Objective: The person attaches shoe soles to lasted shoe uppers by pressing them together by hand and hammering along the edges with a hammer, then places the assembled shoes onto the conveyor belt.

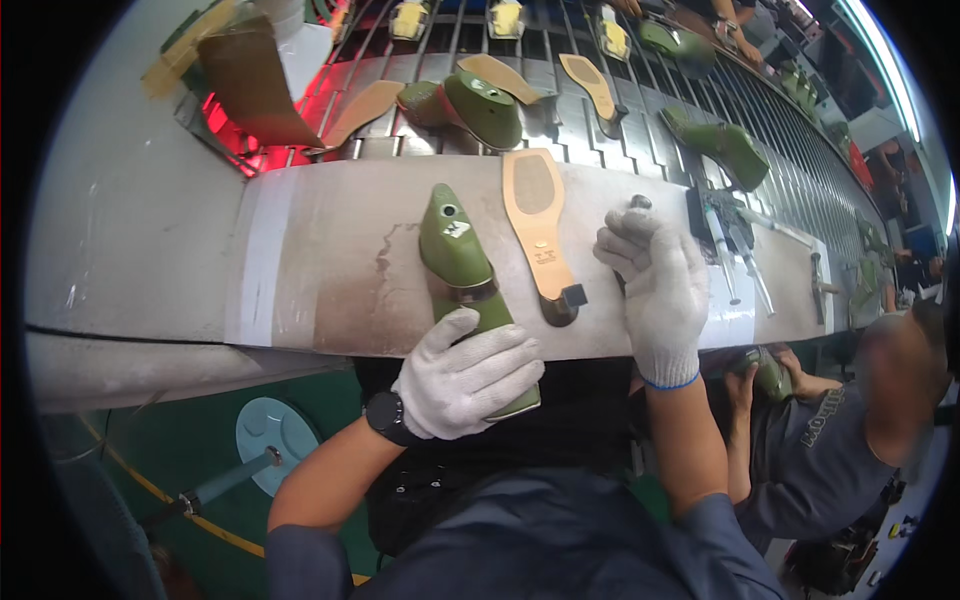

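My left hand [470, 375], in a white knit glove, is closed around the near part of a green shoe last [452, 245]. The last lies over the near edge of the bench, with its pointed end away from me; a dark band crosses its middle. Just right of it rests a tan shoe sole [540, 215] with a dark heel toward me. My right hand [660, 285], gloved too, is raised over the bench right of the sole. Its fingers are curled in, and a small dark end shows past them; the rest is hidden.
Beyond the bench [340, 240] runs a roller conveyor with green lasts [482, 108] and tan soles [590, 85]. Slim tube-like tools [722, 255] and a hammer [818, 285] lie at the right. A co-worker [830, 450] sits nearby on the right, holding a green last.
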The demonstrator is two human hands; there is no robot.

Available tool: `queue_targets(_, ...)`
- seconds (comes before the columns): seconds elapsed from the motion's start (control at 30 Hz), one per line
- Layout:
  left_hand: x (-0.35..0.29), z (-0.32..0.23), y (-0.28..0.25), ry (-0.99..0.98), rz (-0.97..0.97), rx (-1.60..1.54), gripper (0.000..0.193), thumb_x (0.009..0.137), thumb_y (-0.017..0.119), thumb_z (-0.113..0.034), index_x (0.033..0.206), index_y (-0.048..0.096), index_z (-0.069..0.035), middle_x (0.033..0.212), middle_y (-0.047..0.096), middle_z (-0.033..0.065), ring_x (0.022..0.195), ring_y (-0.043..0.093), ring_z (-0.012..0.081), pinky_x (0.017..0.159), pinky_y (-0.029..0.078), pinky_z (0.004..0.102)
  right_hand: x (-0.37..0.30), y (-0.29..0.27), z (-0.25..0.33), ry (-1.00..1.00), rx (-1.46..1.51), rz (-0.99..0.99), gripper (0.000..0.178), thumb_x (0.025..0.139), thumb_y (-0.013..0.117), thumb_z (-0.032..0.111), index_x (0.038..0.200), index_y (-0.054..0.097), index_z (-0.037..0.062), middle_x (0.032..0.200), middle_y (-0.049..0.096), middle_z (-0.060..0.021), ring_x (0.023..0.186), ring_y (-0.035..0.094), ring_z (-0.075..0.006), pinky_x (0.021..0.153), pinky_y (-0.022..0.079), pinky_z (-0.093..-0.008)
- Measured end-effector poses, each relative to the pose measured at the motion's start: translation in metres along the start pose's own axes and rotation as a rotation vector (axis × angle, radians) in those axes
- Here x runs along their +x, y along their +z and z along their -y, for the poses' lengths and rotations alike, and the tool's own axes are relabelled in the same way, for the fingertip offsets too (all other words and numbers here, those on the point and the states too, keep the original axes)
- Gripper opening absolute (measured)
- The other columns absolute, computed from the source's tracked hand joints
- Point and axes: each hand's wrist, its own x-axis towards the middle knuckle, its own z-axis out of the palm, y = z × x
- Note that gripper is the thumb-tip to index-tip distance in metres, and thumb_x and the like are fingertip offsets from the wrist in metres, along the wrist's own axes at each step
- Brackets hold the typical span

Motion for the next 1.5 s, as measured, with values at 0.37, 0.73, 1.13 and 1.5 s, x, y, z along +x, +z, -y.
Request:
queue_targets(0.37,0.002,0.005,0.0,0.006,0.021,-0.006,0.034,0.089,0.085,-0.027,0.121,0.076,-0.02,0.118,0.083,-0.0017,0.12,0.076,0.0173,0.132,0.029,0.0513,-0.018,0.044,-0.019,0.061,-0.601,0.282,0.046,0.115,0.057,0.03,0.087,0.073,-0.0027,0.073,0.069,-0.0064,0.061,0.062,-0.0081,0.058,0.048,-0.0257)
queue_targets(0.73,-0.003,0.017,-0.002,0.011,-0.011,-0.091,0.027,0.093,0.075,-0.015,0.119,0.081,-0.02,0.129,0.081,-0.0003,0.129,0.073,0.0148,0.116,0.047,0.0398,-0.02,0.034,-0.04,-0.008,-0.376,0.222,0.058,0.118,0.055,0.038,0.08,0.071,-0.002,0.065,0.066,-0.007,0.051,0.057,-0.0097,0.05,0.045,-0.0287)
queue_targets(1.13,0.006,0.01,-0.003,0.06,0.043,-0.036,0.023,0.097,0.072,-0.025,0.116,0.083,-0.02,0.125,0.083,-0.0017,0.125,0.073,0.013,0.13,0.031,0.0448,-0.003,0.049,-0.012,0.196,-0.617,0.21,0.04,0.108,0.063,0.023,0.075,0.069,0.0011,0.064,0.064,-0.0048,0.055,0.056,-0.0119,0.053,0.047,-0.0327)
queue_targets(1.5,0.016,0.002,-0.016,0.042,0.119,0.05,0.031,0.091,0.08,-0.027,0.121,0.078,-0.019,0.123,0.081,0.0012,0.122,0.072,0.0195,0.132,0.028,0.0544,-0.01,0.042,-0.017,-0.01,-0.734,0.269,0.032,0.1,0.077,0.024,0.083,0.07,-0.0014,0.066,0.066,-0.016,0.057,0.068,-0.0217,0.06,0.055,-0.0382)
